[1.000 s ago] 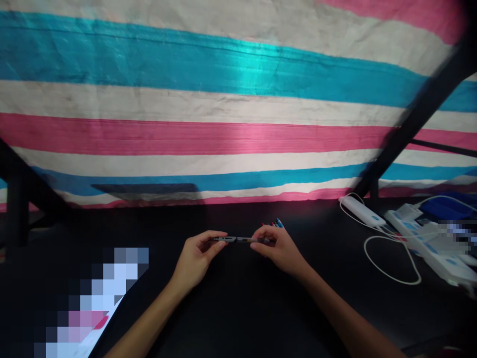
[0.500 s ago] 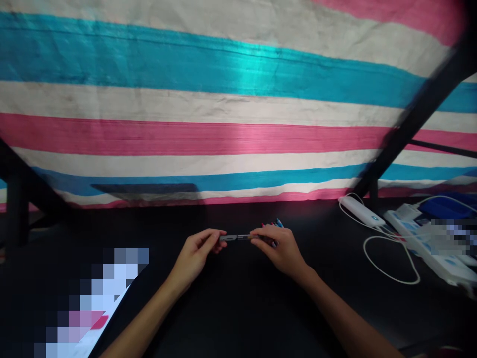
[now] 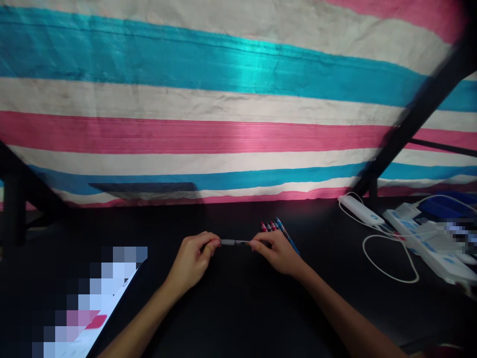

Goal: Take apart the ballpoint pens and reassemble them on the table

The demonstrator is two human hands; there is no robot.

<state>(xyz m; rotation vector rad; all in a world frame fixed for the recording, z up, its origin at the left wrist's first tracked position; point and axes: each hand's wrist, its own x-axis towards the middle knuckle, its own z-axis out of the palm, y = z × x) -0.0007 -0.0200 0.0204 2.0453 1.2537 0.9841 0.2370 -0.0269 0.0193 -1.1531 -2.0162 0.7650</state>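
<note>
Between my two hands a slim pen (image 3: 228, 242) is held level above the black tabletop, with a grey part on the left and a thinner, clear-looking part on the right. My left hand (image 3: 194, 257) pinches its grey end between thumb and fingers. The opposite end is pinched by my right hand (image 3: 276, 251), whose fingertips hide the tip. Just behind the right hand lie several red-and-dark pens (image 3: 267, 227) and a blue pen (image 3: 284, 231), partly covered by that hand.
A white power strip (image 3: 428, 248) with plugs and looping white cables lies on the right of the black table (image 3: 231, 308), beside a white oblong device (image 3: 360, 210). A lit screen (image 3: 108, 298) is at left. Striped sheeting (image 3: 223, 136) and a dark slanted frame (image 3: 410, 124) stand behind.
Both hands have come slightly lower in view with the pen. The right fingers have shifted, and more of the pens behind them now shows. The view has moved a little.
</note>
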